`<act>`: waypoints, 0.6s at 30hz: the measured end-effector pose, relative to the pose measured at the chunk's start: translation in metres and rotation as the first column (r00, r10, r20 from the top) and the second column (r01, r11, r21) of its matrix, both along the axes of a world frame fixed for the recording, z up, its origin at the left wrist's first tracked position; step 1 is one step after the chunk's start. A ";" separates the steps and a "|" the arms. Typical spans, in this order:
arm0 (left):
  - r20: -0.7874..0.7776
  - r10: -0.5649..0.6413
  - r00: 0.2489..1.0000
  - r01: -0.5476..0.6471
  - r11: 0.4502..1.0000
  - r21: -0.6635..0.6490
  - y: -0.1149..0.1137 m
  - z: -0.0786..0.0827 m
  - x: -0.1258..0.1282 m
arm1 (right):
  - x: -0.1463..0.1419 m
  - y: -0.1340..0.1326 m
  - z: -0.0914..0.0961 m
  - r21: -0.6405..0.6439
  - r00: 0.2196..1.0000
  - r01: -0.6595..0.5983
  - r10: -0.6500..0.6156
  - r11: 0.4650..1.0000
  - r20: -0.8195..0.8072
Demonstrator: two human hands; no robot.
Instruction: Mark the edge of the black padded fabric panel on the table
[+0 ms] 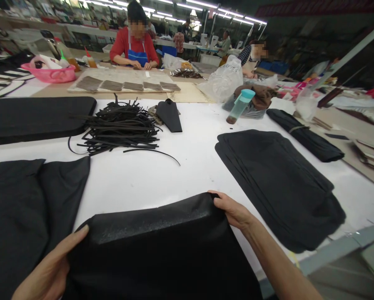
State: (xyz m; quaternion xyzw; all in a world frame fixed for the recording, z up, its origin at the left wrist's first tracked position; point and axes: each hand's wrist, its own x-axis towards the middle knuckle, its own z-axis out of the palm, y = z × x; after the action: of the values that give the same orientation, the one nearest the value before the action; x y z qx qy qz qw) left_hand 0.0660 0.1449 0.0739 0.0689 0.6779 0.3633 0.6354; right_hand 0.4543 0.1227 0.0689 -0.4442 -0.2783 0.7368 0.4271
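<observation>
A large black fabric piece lies at the near edge of the white table, its far edge slightly shiny. My left hand grips its left side, thumb on top near the corner. My right hand holds the far right corner, fingers curled over the edge. To the left lies another black fabric piece. A stack of black cut pieces sits to the right of my right hand.
A heap of thin black strips and a small folded black piece lie mid-table. A black pad is far left, a teal-capped bottle and a plastic bag far right. A person in red works opposite.
</observation>
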 end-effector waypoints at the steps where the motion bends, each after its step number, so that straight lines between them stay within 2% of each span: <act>1: 0.031 -0.009 0.999 0.009 1.000 0.009 -0.001 -0.001 -0.001 | 0.002 0.001 0.000 -0.005 0.998 -0.051 0.051 0.999 -0.049; 4: -0.034 -0.018 0.999 0.020 0.998 0.060 -0.002 -0.002 0.000 | 0.006 0.003 0.002 -0.012 0.975 -0.183 0.180 0.983 -0.128; 6: -0.064 -0.009 0.998 0.013 0.998 0.062 -0.001 -0.001 0.001 | 0.007 0.003 0.003 -0.016 0.966 -0.225 0.220 0.974 -0.138; 10: -0.030 -0.021 0.999 0.021 1.000 0.005 0.002 -0.003 0.000 | 0.007 0.002 0.003 -0.006 0.962 -0.238 0.234 0.971 -0.143; 15: 0.016 -0.018 1.000 0.019 0.998 -0.056 0.004 -0.013 -0.007 | 0.007 0.003 -0.001 -0.003 0.959 -0.231 0.227 0.973 -0.170; 18: 0.028 -0.046 0.999 0.047 0.998 -0.037 0.004 -0.015 -0.007 | 0.007 0.003 -0.003 -0.005 0.961 -0.219 0.214 0.976 -0.175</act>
State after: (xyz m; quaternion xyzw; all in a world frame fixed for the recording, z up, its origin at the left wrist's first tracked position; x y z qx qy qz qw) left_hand 0.0594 0.1493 0.0592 0.0677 0.6740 0.3365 0.6541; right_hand 0.4615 0.1258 0.0662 -0.3503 -0.2778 0.8183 0.3612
